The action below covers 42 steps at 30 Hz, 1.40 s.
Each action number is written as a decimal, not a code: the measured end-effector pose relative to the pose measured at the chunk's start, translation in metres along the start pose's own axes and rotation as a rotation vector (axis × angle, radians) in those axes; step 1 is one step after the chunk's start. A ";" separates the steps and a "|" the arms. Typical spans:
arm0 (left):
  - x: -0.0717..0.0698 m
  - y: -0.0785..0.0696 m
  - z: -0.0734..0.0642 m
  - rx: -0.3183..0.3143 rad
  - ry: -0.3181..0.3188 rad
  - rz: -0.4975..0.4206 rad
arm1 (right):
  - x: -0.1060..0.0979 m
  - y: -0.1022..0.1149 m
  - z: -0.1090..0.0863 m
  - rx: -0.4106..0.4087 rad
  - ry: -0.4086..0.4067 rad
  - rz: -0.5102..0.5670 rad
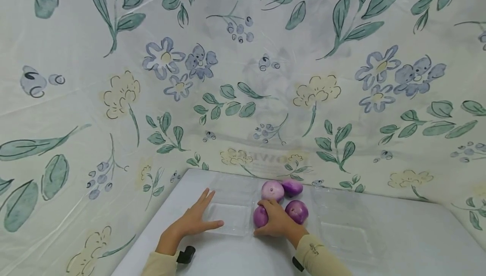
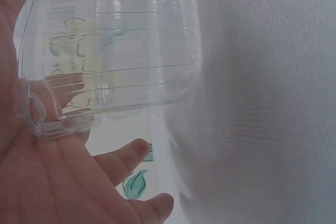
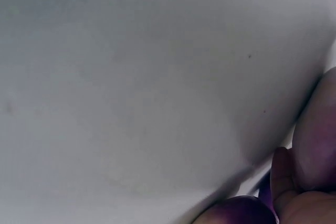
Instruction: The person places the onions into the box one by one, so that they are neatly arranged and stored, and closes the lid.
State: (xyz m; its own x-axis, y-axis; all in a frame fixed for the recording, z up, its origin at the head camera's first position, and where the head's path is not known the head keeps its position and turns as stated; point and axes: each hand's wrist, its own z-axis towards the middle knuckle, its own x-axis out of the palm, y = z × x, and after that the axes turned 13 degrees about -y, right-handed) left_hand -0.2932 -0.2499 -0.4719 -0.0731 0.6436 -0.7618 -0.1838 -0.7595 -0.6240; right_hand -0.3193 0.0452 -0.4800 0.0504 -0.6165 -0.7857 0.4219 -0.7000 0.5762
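From 5 o'clock, the right hand [image 1: 279, 222] curls thumb and fingers round an onion [image 1: 260, 217]. The left hand [image 1: 193, 220], from 7 o'clock, spreads fingers and thumb apart at a clear box [image 1: 230, 220], at the onion's 9 o'clock. Three other onions [image 1: 297, 212] sit at 1, 2 and 3 o'clock, the last between it and a second box [image 1: 347, 238].

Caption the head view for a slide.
Right hand gripping a purple onion beside three other onions, left hand spread at the edge of a clear plastic container.
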 end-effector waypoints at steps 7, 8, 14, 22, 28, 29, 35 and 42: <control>0.002 0.002 -0.001 -0.037 0.009 -0.017 | 0.004 0.000 -0.001 0.020 0.013 -0.011; 0.002 0.002 -0.001 -0.037 0.007 -0.013 | 0.004 0.000 -0.001 0.022 0.017 -0.010; 0.002 0.002 0.001 -0.012 -0.006 -0.009 | 0.002 0.002 -0.002 0.013 0.009 -0.006; 0.001 0.001 0.001 -0.024 0.001 -0.024 | -0.008 0.009 -0.001 0.013 -0.001 0.001; 0.000 0.001 0.002 -0.023 0.004 -0.018 | -0.015 0.011 0.001 -0.012 -0.053 -0.021; 0.000 0.002 0.002 -0.019 0.000 -0.015 | -0.017 0.011 0.002 -0.011 -0.061 -0.027; -0.001 0.002 0.003 -0.032 -0.012 -0.031 | -0.024 0.010 0.002 0.042 -0.070 -0.014; 0.002 0.004 0.002 -0.014 -0.005 -0.035 | -0.029 0.006 -0.001 0.053 -0.106 -0.018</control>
State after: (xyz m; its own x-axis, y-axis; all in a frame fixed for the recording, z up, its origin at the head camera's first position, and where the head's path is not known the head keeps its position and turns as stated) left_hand -0.2961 -0.2510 -0.4756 -0.0715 0.6706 -0.7383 -0.1731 -0.7373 -0.6530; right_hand -0.3169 0.0588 -0.4540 -0.0544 -0.6362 -0.7696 0.3737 -0.7277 0.5751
